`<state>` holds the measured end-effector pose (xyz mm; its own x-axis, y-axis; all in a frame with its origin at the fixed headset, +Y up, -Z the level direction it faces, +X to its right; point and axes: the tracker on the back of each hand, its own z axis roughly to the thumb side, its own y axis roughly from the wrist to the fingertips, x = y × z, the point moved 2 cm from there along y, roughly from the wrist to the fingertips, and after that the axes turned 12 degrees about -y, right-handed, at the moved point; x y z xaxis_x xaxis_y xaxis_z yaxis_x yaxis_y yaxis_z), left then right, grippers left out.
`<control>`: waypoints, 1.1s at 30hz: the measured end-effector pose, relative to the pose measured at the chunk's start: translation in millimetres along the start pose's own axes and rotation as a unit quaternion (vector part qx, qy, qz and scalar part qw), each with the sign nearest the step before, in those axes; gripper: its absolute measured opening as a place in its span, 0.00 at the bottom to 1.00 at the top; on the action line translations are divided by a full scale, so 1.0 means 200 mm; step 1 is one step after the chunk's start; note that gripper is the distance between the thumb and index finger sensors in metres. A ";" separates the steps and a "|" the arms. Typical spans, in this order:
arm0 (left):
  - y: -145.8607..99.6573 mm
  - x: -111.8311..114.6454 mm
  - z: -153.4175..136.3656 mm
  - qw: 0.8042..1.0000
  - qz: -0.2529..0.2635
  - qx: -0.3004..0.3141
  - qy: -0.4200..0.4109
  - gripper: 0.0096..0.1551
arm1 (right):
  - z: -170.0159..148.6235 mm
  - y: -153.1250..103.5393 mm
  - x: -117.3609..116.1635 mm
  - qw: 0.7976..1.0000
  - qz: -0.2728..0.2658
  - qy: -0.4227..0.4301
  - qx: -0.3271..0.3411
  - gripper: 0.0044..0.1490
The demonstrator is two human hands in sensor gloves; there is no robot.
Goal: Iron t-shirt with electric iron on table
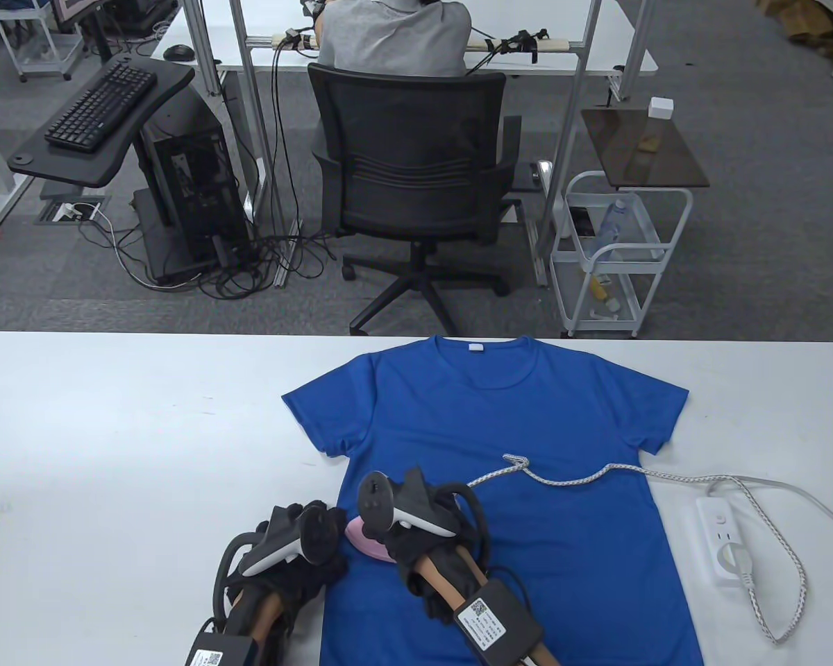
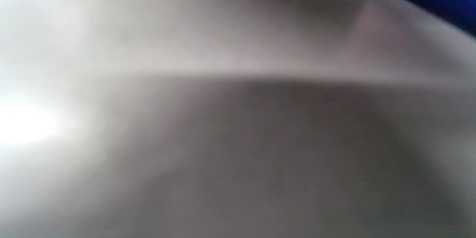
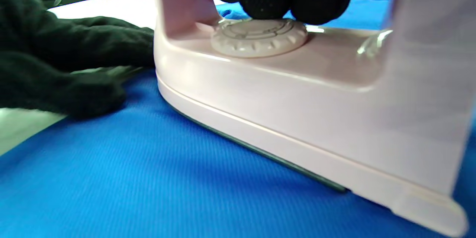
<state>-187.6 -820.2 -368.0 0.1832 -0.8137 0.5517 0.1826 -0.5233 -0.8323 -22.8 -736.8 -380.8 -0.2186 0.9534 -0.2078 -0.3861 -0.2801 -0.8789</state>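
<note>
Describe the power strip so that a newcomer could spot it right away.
Start from the blue t-shirt spread on the white table. Just off its right edge lies the power strip, a flat white block. It alone has sockets, with the braided iron cord plugged into it.

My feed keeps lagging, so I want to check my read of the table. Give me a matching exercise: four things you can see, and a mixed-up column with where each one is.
Things:
1. pale pink electric iron
2. blue short-sleeved t-shirt
3. white power strip
4. left hand in a black glove

Places:
A. on the bare table, right of the shirt
B. spread flat, collar at the table's far edge
C. at the shirt's left edge
D. soleplate down on the shirt, handle gripped by the right hand

Pairs: 1-D, 2-B, 3-A, 4-C
</note>
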 end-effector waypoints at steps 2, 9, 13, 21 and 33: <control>0.00 0.00 0.00 1.000 -0.002 -0.003 0.001 0.45 | -0.01 -0.05 -0.02 1.000 -0.001 0.000 0.019 0.45; 0.00 0.00 0.01 1.000 -0.007 -0.005 0.005 0.46 | -0.04 -0.22 -0.07 0.996 0.039 -0.003 0.083 0.46; 0.01 0.01 0.01 1.000 -0.018 -0.003 0.006 0.45 | -0.06 -0.24 -0.09 0.996 0.035 0.005 0.087 0.46; 0.01 0.00 0.00 1.000 -0.019 0.002 -0.012 0.41 | -0.13 -0.16 -0.07 1.000 0.026 -0.004 0.013 0.46; 0.01 0.01 0.00 1.000 -0.002 0.003 0.000 0.43 | -0.28 -0.02 -0.04 0.997 0.001 0.007 -0.083 0.46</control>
<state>-186.0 -822.5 -369.4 0.1818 -0.8121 0.5545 0.1887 -0.5246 -0.8302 31.5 -737.5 -400.0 -0.2068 0.9548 -0.2133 -0.2323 -0.2597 -0.9373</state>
